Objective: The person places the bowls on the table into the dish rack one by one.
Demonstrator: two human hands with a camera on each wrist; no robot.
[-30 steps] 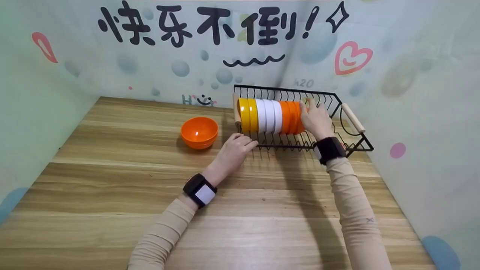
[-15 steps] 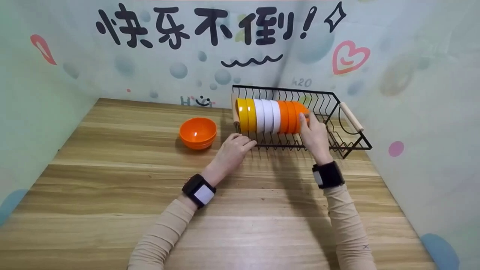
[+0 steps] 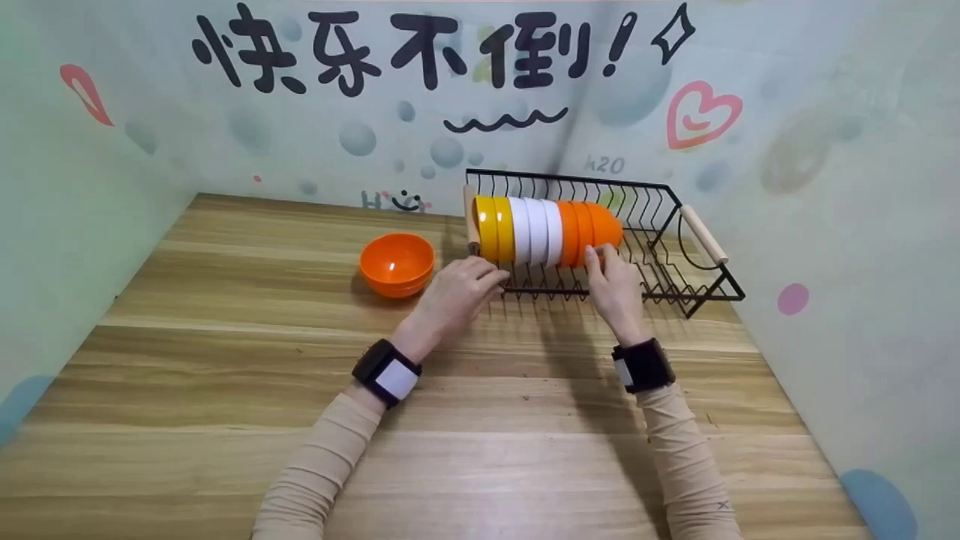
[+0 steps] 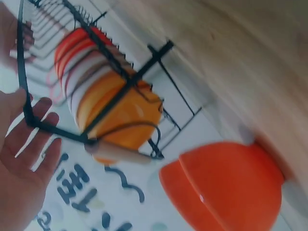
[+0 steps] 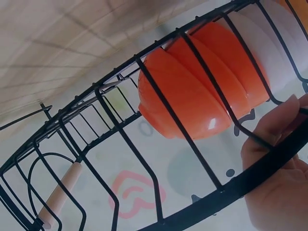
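We see a black wire rack (image 3: 679,247) with pale wooden handles (image 3: 703,234). Inside the rack, the row of bowls (image 3: 547,232) runs yellow at the left end, white in the middle, orange at the right. Left of the rack sits a glossy orange bowl (image 3: 397,263) on our light wood-grain table (image 3: 225,360). Behind the rack, the pale green wall (image 3: 825,112) carries black characters, grey-blue bubbles and a pink heart. Both sleeves are beige, with black wrist straps bearing white patches.
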